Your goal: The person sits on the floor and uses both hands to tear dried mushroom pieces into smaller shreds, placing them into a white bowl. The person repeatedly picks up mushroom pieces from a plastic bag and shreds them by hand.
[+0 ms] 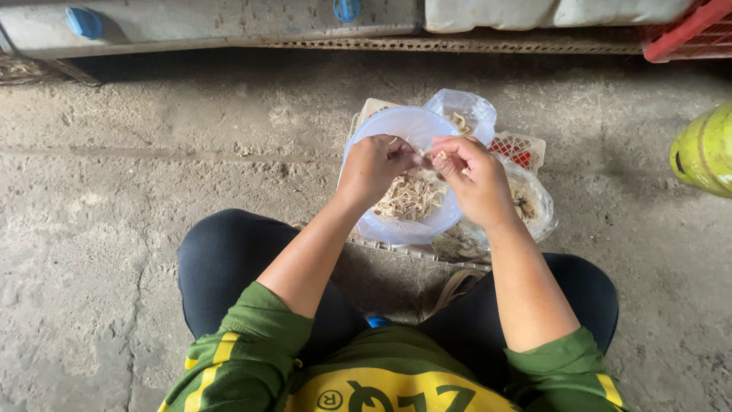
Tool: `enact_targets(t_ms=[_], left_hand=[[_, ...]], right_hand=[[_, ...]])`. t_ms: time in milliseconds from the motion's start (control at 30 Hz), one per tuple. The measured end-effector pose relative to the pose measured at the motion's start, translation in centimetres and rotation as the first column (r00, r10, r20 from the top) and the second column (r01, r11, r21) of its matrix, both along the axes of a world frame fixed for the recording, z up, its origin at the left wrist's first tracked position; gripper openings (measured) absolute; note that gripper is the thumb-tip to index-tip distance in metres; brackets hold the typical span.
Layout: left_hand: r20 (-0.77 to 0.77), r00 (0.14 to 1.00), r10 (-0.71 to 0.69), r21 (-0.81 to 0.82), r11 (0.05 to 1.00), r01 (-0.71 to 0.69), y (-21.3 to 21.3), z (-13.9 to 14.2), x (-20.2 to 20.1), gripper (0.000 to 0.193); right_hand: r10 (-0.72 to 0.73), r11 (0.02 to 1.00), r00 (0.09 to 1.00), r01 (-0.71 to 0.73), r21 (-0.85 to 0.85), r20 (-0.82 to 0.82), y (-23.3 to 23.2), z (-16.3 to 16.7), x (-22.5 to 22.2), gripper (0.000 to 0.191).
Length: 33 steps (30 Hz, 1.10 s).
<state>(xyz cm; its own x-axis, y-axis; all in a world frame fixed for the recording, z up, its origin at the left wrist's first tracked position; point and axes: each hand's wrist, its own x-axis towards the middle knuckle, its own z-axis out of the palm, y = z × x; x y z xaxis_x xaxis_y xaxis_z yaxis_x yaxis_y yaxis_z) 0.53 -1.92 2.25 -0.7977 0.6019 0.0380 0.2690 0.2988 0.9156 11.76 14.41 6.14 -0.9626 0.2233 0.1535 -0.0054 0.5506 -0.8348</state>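
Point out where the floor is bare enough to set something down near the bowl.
Bare concrete floor lies left of the bowl, up to the grey trough. Another patch sits between the plastic bags and the green cylinder. It is crowded on the tray, where the left hand and right hand meet.

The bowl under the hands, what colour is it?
Pale blue bowl, seen in the head view.

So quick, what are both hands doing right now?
Left hand: closed, pinching a pale shred over the bowl.
Right hand: closed, pinching the same shred.
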Motion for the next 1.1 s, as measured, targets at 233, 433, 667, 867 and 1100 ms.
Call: enact_targets(t_ms=[233, 433, 667, 867, 1100], left_hand=[[-0.264, 0.961, 0.086, -0.026, 0.995, -0.096, -1.0, 0.1, 0.2, 0.016], [-0.237, 0.969, 0.063, -0.238, 0.964, -0.121, -1.3, 1.3, 0.2, 0.021], [-0.262, 0.958, 0.119, -0.093, 0.985, -0.148, -1.8, 2.4, 0.5, 0.022], [-0.369, 0.928, -0.052, -0.188, 0.982, -0.02, 1.4, -0.4, 0.3, 0.023], [-0.402, 0.899, -0.177, -0.556, 0.826, -0.086, 3.3, -1.6, 0.1, 0.033]], right_hand=[[-0.154, 0.987, 0.867, 0.114, 0.111, 0.475, -0.2, 0.6, -0.1, 0.033], [-0.126, 0.937, 0.99, 0.139, 0.319, -0.062, 0.0, -2.3, -0.4, 0.017], [-0.217, 0.919, 0.974, 0.182, 0.35, 0.063, 0.9, -2.6, 0.3, 0.011], [-0.221, 0.964, 0.973, 0.227, 0.141, -0.059, 1.5, -0.2, 2.3, 0.023], [-0.456, 0.886, 0.877, 0.432, 0.168, 0.154, 5.0, -0.9, 6.5, 0.017]])
